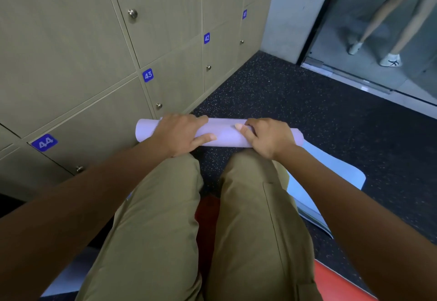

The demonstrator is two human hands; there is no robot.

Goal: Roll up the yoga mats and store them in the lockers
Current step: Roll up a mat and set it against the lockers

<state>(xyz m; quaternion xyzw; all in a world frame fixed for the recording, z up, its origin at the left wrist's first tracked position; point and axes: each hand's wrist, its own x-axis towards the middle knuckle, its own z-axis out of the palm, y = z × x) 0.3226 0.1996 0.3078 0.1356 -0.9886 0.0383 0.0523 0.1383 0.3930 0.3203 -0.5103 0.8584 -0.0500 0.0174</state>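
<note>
Speckled black rubber floor (295,101) beside beige lockers (71,52): left hand (179,135) and right hand (267,137) are both gripping rolled lilac foam yoga mat (224,132).

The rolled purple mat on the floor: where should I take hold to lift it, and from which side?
Probably take the purple mat roll around its middle, coming down from above. It lies flat and crosswise in front of the knees, with the left hand and right hand already on top. A grip wrapped over the loose outer edge should keep it from unrolling; the ends look less balanced.
</note>
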